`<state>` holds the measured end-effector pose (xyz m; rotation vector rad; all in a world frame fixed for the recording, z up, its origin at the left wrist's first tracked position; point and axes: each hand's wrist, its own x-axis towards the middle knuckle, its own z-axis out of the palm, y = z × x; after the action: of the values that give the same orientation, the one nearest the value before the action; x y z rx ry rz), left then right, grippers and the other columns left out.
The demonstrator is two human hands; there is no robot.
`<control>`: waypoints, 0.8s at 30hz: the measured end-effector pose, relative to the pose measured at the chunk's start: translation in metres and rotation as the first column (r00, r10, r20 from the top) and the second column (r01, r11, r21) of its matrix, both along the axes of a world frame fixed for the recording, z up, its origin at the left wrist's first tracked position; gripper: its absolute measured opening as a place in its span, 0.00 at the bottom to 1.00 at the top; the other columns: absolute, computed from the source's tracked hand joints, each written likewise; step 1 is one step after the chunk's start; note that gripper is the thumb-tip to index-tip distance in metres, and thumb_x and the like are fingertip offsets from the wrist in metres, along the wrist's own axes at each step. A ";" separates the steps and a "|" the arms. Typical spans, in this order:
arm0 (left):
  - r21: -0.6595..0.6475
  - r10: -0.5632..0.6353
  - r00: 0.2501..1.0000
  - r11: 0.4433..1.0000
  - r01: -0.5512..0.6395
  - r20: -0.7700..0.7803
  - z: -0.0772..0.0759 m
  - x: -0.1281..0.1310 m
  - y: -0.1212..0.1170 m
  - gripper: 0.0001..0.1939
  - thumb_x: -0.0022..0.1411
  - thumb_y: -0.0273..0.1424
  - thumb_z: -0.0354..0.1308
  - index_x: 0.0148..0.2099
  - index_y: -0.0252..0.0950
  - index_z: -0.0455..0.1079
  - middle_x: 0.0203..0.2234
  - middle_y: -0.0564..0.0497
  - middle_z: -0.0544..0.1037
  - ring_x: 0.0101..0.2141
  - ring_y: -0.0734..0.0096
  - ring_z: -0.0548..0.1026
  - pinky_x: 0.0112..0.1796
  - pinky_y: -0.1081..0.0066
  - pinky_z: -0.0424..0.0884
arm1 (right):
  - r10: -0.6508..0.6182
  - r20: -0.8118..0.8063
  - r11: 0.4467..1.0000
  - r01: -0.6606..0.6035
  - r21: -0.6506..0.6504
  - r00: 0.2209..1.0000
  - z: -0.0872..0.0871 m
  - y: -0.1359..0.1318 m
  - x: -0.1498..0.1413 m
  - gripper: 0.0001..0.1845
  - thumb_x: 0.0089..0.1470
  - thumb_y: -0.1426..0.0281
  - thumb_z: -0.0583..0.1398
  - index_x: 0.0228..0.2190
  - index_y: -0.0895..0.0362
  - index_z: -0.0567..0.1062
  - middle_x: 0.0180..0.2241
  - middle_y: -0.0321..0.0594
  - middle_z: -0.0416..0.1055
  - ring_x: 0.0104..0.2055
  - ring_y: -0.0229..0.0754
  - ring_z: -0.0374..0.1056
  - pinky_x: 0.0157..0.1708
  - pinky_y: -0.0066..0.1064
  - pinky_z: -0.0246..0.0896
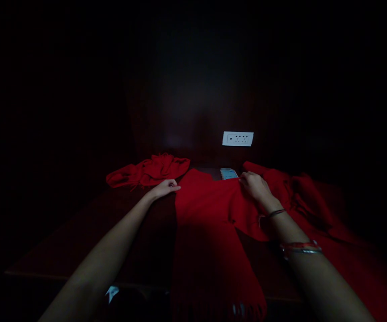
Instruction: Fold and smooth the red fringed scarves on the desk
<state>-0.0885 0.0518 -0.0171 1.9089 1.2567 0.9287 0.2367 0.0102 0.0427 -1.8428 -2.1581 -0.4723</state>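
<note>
A red fringed scarf (207, 214) lies spread over the dark table, its fringe hanging past the front edge. My left hand (166, 188) pinches the scarf's upper left edge between thumb and fingers. At the upper right, my right hand (254, 184) is closed on the same scarf, which is drawn fairly flat between the two hands. Bracelets circle my right wrist and forearm. Beside the right hand, more red cloth (287, 188) lies rumpled and runs down to the lower right; whether it joins this scarf I cannot tell.
Another crumpled red scarf (153, 170) lies at the back left of the dark table (79, 237). A small pale blue and white item (229, 173) sits behind the held scarf. On the back panel is a white wall socket (237, 138). Surroundings are very dark.
</note>
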 end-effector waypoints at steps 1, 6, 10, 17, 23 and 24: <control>0.026 0.027 0.998 0.999 -0.025 -0.060 -0.001 0.000 0.002 0.09 0.45 0.33 0.54 0.23 0.35 0.57 0.17 0.58 0.59 0.22 0.78 0.61 0.26 0.76 0.59 | 0.012 0.037 1.000 -0.011 -0.025 0.999 0.004 0.004 0.001 0.14 0.53 0.66 0.46 0.35 0.57 0.68 0.36 0.45 0.66 0.36 0.41 0.64 0.29 0.27 0.54; 0.281 0.208 0.905 0.954 -0.104 -0.372 0.003 0.010 0.003 0.06 0.46 0.23 0.52 0.31 0.34 0.62 0.25 0.52 0.65 0.30 0.71 0.65 0.34 0.71 0.62 | 0.011 0.189 0.990 0.016 -0.141 0.982 0.020 0.020 -0.011 0.15 0.51 0.73 0.46 0.38 0.60 0.68 0.36 0.50 0.66 0.38 0.45 0.63 0.33 0.32 0.56; 0.426 0.224 0.830 0.905 0.019 -0.511 0.015 0.021 -0.024 0.12 0.54 0.30 0.47 0.42 0.34 0.62 0.39 0.45 0.65 0.41 0.68 0.64 0.42 0.70 0.58 | 0.087 0.193 0.991 -0.065 -0.116 0.977 0.016 0.002 -0.043 0.16 0.50 0.71 0.49 0.40 0.61 0.68 0.41 0.54 0.62 0.44 0.50 0.58 0.38 0.39 0.54; -0.077 -0.270 0.640 0.946 0.314 -0.719 0.008 0.012 -0.068 0.35 0.54 0.50 0.39 0.59 0.39 0.35 0.57 0.47 0.37 0.56 0.63 0.36 0.51 0.59 0.39 | 0.521 -0.136 0.702 -0.514 -0.493 0.843 -0.028 -0.054 -0.075 0.36 0.45 0.49 0.47 0.53 0.50 0.49 0.55 0.46 0.46 0.55 0.55 0.41 0.47 0.52 0.41; -0.124 -0.314 0.623 0.936 0.330 -0.717 0.007 0.007 -0.065 0.37 0.53 0.51 0.39 0.59 0.42 0.33 0.57 0.49 0.32 0.55 0.62 0.32 0.51 0.60 0.34 | 0.521 -0.190 0.748 -0.552 -0.369 0.832 -0.051 -0.064 -0.059 0.31 0.51 0.53 0.42 0.54 0.46 0.39 0.58 0.37 0.32 0.58 0.51 0.25 0.48 0.54 0.37; -0.120 -0.311 0.628 0.937 0.327 -0.713 0.007 0.007 -0.065 0.37 0.52 0.51 0.40 0.59 0.42 0.33 0.57 0.49 0.32 0.55 0.61 0.32 0.51 0.59 0.34 | 0.528 -0.186 0.763 -0.559 -0.325 0.829 -0.051 -0.065 -0.056 0.31 0.51 0.55 0.43 0.54 0.47 0.39 0.58 0.37 0.31 0.58 0.50 0.25 0.49 0.52 0.40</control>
<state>-0.0813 -0.0128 -0.0099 2.5278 1.2280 -0.0575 0.1803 -0.0548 -0.0086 -1.2279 -2.7047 0.1510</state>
